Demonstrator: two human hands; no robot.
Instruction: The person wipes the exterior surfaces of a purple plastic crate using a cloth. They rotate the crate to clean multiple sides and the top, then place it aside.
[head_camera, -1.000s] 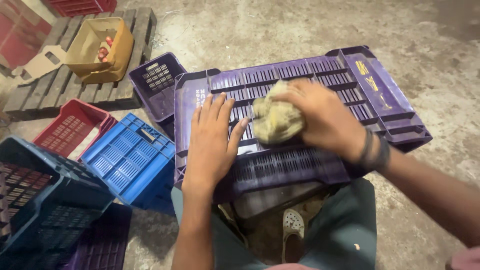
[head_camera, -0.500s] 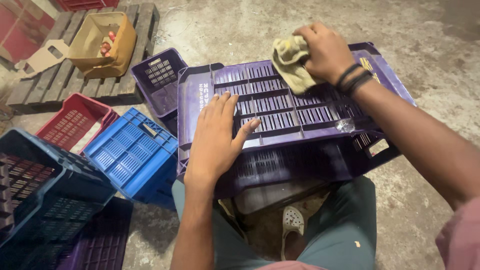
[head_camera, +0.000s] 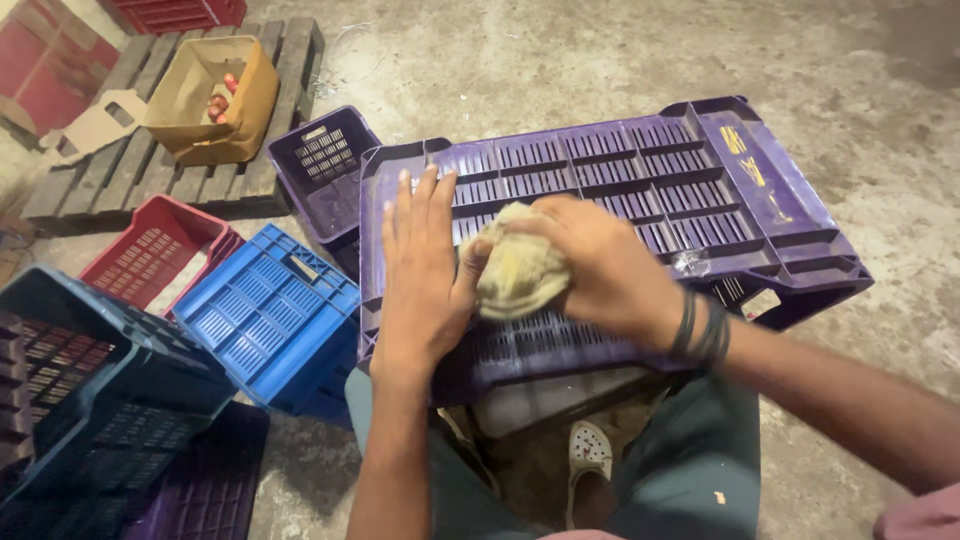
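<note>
A purple slatted plastic crate (head_camera: 690, 180) lies upside down across my lap. My left hand (head_camera: 420, 270) rests flat on its left part, fingers spread, holding nothing. My right hand (head_camera: 600, 265) presses a crumpled yellowish cloth (head_camera: 515, 270) against the crate's near middle, right beside my left thumb. Dark bands circle my right wrist.
Left of me are a blue crate (head_camera: 270, 315), a red crate (head_camera: 150, 250), a smaller purple crate (head_camera: 320, 165) and dark blue crates (head_camera: 90, 400). A cardboard box (head_camera: 205, 100) sits on a wooden pallet (head_camera: 130, 170). Bare concrete floor lies to the right.
My right hand brought the cloth from the crate's far edge back down to its near middle, beside my left hand. My left hand stayed flat on the crate.
</note>
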